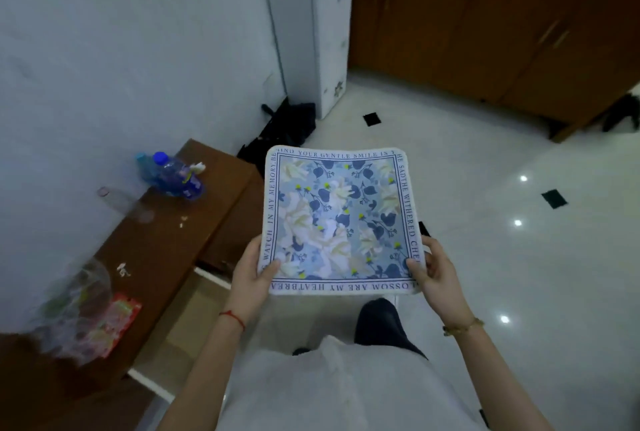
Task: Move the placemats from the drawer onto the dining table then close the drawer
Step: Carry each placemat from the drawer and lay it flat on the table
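Note:
A square placemat [337, 219] with a blue and white flower print and a lettered border is held flat in front of me, above the floor. My left hand [251, 276] grips its near left corner, thumb on top. My right hand [433, 269] grips its near right corner the same way. Below and to the left, the drawer [194, 312] of a low brown cabinet [166, 240] stands pulled out, its pale inside showing. I cannot tell whether more placemats lie under the top one. The dining table is out of view.
On the cabinet top lie plastic bottles [173, 174], a clear plastic bag [79, 295] and a red packet [119, 323]. A white cabinet [311, 32] stands by the wall, a black bag [280, 132] at its foot. Brown wardrobe doors [502, 21] are at the back right. Glossy white floor [519, 257] stretches to the right.

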### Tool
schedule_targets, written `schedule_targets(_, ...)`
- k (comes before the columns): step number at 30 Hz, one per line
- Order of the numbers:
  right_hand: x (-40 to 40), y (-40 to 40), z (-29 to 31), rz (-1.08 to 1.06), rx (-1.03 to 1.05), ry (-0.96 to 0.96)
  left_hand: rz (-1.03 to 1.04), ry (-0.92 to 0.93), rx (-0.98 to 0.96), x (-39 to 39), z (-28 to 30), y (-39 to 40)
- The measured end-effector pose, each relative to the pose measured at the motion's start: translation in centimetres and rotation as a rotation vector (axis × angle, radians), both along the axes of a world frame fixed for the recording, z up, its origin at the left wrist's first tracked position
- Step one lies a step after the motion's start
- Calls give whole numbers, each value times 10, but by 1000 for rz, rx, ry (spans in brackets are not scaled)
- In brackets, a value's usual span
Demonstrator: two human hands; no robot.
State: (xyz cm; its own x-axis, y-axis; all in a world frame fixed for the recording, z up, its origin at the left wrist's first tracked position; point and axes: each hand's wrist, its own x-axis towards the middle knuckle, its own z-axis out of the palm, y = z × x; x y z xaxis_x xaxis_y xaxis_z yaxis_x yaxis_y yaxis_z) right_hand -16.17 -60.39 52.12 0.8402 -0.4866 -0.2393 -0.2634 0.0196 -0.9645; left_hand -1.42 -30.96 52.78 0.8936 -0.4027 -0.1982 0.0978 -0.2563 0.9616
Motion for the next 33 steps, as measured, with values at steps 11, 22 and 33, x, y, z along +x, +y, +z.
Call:
schedule_targets(11,-66,-179,14,-458,-68,18,-465,-11,-20,55,1,-278)
schedule_targets(22,-112,-303,16,-873,-51,-4,-844,19,-67,60,13,-524)
schedule_targets(33,-128,-497,3,-1182,-45,-12,-1121,17,-71,51,6,-808)
